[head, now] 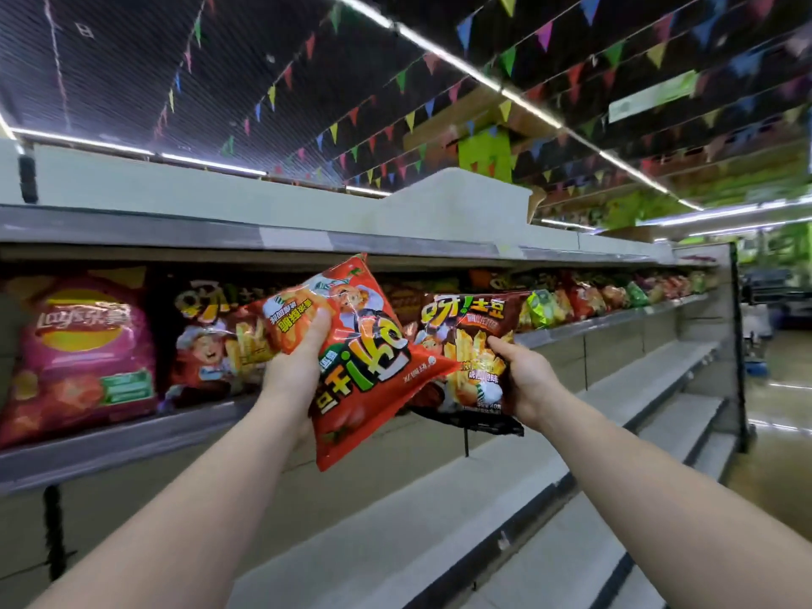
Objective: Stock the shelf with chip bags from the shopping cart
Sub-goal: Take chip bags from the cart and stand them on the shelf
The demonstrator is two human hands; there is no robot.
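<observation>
Both arms outstretched; left hand (293,367) grips red bag (364,367); right hand (525,380) brown bag (472,345).

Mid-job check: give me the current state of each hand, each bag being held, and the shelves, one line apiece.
left hand: grips the red bag.
right hand: grips the brown bag.
red bag: held in the air, tilted, print upside down, not on the shelf.
brown bag: held upright in front of the stocked shelf.
stocked shelf: lined with chip bags.
pink bag: standing on the stocked shelf.
lower shelves: bare where visible.
</observation>
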